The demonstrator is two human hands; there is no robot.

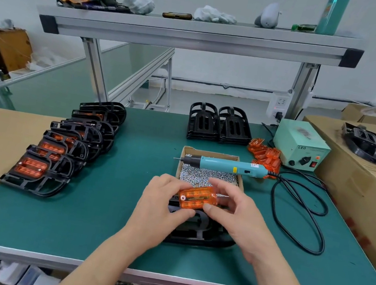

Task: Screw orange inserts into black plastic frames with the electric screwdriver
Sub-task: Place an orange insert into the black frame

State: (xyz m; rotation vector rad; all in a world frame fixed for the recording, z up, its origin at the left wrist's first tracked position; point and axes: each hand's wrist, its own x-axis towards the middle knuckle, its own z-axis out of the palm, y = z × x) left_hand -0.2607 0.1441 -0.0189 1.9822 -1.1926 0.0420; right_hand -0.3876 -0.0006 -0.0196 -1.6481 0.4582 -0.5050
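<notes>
Our left hand (161,204) and right hand (234,215) both pinch the orange insert (197,197), right above the black frame (203,240) on the mat (93,226). If we seat it tilted, the holes may miss and screws could bite crooked. The screwdriver (224,165) lies across the screw box (206,177), perched where a tug on its cord (296,232) might roll it.

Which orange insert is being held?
The front-centre orange insert, gripped by left hand and right hand over a black frame; others lie in the loose pile or sit in finished frames.
</notes>
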